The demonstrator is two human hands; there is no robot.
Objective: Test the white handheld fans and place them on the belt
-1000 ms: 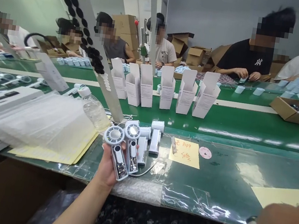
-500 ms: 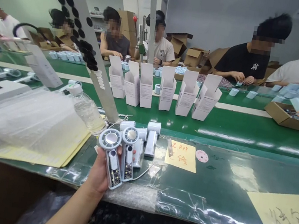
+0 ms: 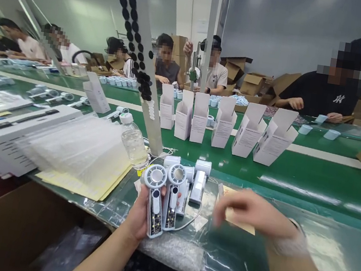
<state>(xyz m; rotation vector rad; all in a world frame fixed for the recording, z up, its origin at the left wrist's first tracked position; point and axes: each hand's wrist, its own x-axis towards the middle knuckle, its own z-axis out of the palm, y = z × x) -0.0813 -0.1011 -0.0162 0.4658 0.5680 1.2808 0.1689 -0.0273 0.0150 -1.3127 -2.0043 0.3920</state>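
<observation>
My left hand is closed round two light-blue handheld fans, standing side by side with their round heads up. The nearer handheld fan and the second handheld fan both show bare circuit boards in their handles. Fingertips show between and beyond the handles. Behind them, more light-blue fans lie on the bench, one fan to the right. My right hand hangs over a yellow paper note, its fingers bent downward and smeared by motion; nothing held can be made out.
Several white open-topped boxes stand in a row on the green conveyor. A clear bottle stands beside the metal post. Plastic sleeves lie at the left. Co-workers sit across the conveyor, one in a black shirt.
My right hand has come into view from the right, over the note. The view has turned left, so everything sits further right. My left hand still holds both fans.
</observation>
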